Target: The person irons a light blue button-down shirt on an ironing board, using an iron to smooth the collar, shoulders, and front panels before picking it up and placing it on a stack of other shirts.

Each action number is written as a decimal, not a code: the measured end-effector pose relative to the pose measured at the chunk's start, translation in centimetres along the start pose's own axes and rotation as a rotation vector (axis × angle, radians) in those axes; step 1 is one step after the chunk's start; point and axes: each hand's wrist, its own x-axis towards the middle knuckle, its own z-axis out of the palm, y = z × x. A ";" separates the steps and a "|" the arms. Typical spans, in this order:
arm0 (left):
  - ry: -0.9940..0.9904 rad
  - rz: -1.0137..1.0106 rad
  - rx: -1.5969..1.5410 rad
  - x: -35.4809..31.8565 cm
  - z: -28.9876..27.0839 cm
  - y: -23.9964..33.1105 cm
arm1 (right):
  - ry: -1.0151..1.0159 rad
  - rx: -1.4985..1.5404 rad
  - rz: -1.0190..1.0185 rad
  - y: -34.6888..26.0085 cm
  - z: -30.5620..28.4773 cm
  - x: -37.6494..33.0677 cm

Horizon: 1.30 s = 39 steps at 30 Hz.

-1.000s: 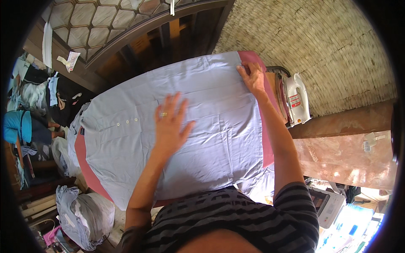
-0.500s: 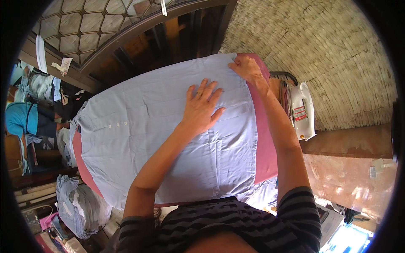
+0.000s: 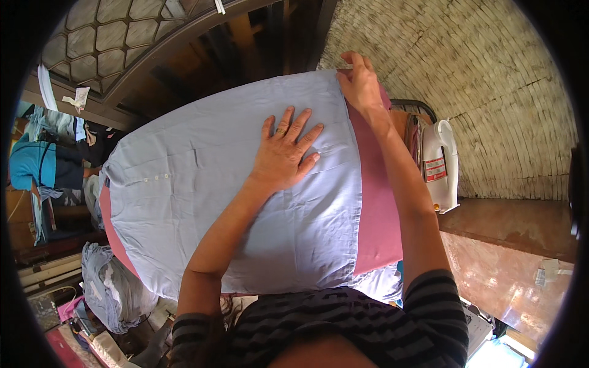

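A light blue shirt (image 3: 215, 214) with a short row of white buttons lies spread over a pink-covered ironing board (image 3: 379, 227). My left hand (image 3: 283, 150) rests flat on the middle of the cloth, fingers spread, a ring on one finger. At the board's far right, my right hand (image 3: 362, 86) is beside the shirt's far corner. Its fingers stretch past the board's far edge, and the thumb is close to the cloth; whether it touches cannot be made out. Faint creases run across the shirt near its right hem.
A white iron (image 3: 440, 165) stands at the board's right end, close to my right forearm. Behind the board is a dark gate (image 3: 245, 52) with metal lattice, beside a woven wall (image 3: 491, 92). Piled clothes (image 3: 113, 291) lie at the left; a ledge (image 3: 503, 230) is at right.
The shirt has shifted slightly left, baring more pink cover at its right hem. My right hand has uncurled from the shirt's corner and moved farther away. My left hand has shifted slightly left, still flat.
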 end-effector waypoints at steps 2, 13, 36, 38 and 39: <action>0.008 -0.039 -0.025 -0.2 -0.2 0.0 | 0.065 0.013 -0.118 -3.0 -2.3 -2.7; 0.041 0.020 -0.092 0.6 0.6 4.1 | 0.050 -0.134 -0.129 -2.1 -10.9 -13.4; -0.039 0.061 -0.404 -10.3 0.2 15.6 | -0.234 0.011 0.584 4.3 -22.8 -12.7; -0.009 -0.063 -0.352 -11.8 -0.8 13.9 | -0.241 -0.074 0.528 2.8 -23.1 -12.5; 0.120 -0.122 -0.299 -12.6 -0.8 12.2 | -0.280 -0.168 0.533 1.8 -23.5 -11.9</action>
